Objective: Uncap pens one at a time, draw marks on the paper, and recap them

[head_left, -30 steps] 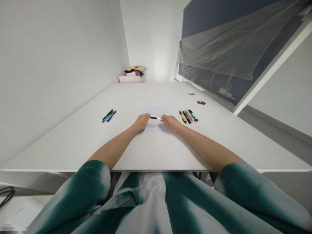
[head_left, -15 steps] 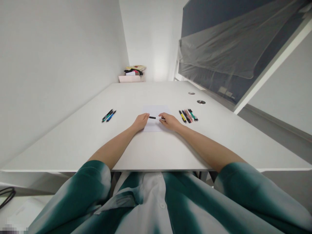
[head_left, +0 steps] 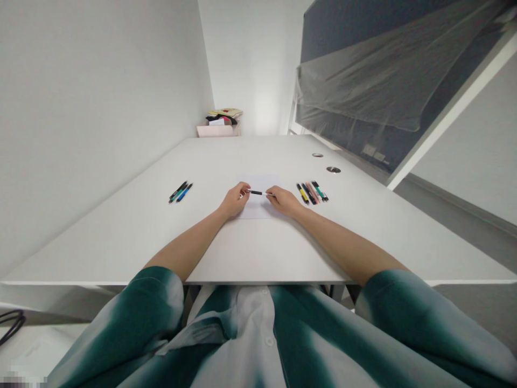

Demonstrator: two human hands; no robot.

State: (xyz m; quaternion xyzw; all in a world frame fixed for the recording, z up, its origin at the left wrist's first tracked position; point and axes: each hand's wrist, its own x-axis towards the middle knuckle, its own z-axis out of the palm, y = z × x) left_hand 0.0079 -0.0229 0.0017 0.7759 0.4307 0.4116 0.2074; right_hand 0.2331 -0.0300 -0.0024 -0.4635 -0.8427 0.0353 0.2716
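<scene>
Pen [head_left: 256,192] spans between both hands [head_left: 285,202] over paper [head_left: 257,210].

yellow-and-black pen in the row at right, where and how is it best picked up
Probably mid-barrel, pinched across its width, coming down from its left. The yellow-and-black pen lies flat on the table, a slim straight barrel that suits a pinch; a black pen lies close on its right, while its left side faces the right hand.
</scene>
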